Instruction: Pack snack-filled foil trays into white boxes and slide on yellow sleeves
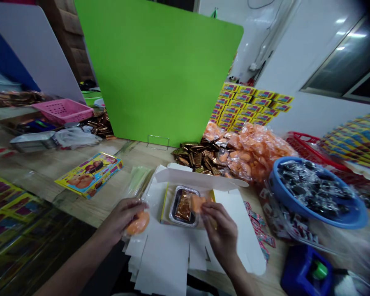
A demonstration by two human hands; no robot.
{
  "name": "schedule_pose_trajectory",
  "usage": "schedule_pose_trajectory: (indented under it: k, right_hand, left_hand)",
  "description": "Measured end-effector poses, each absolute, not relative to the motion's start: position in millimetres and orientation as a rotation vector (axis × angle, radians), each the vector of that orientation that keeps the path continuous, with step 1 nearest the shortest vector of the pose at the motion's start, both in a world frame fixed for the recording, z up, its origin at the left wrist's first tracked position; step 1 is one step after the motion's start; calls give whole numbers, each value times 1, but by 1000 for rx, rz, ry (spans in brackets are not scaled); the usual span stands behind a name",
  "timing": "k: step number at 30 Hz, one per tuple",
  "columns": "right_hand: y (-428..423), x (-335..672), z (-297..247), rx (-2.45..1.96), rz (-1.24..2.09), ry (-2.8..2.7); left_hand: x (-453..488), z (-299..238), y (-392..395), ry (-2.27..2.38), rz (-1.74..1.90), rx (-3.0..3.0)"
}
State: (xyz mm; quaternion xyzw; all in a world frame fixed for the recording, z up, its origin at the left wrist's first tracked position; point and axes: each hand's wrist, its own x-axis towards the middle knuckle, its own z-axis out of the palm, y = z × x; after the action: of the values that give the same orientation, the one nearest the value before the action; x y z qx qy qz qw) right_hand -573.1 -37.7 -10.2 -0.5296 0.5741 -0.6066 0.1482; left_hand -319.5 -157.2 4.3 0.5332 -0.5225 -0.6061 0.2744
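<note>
My left hand is closed on a clear plastic bag with a round orange piece inside, left of the foil tray. Between the fingers of my right hand is a small orange packet, held over the tray's right side. The silver foil tray lies below and between my hands, with a shiny brown sachet in it. Under the tray is an unfolded white cardboard box with more flat cardboard beneath. What is printed on the packet is too blurred to read.
Brown sachets and bagged orange pieces are heaped behind the cardboard. To the right stand a blue basin of dark wrapped items and a blue container. A printed yellow box lies left; a green board rises behind.
</note>
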Motion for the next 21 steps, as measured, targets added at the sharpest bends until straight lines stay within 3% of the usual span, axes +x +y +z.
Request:
schedule_pose_trajectory:
  k: [3,5,9,15,21]
  right_hand:
    - [-61,-563,-24,-1827,-1559,1655]
    - [-66,-563,-27,-1929,-1339,1659]
    - [-51,-577,-25,-1857,-1163,1631]
    - [-44,-649,-1,-1348,-1726,2127]
    - [-76,-688,37,-1681,-1030,1907]
  left_hand:
    - [-340,-12,-178,-1529,-1464,1326]
    - [-345,-23,-187,-1703,-1155,1305]
    - [-351,-25,-199,-1973,-676,1210]
    - [-373,29,-222,-2129,-514,1070]
    - [-401,48,-226,-2330,-710,1188]
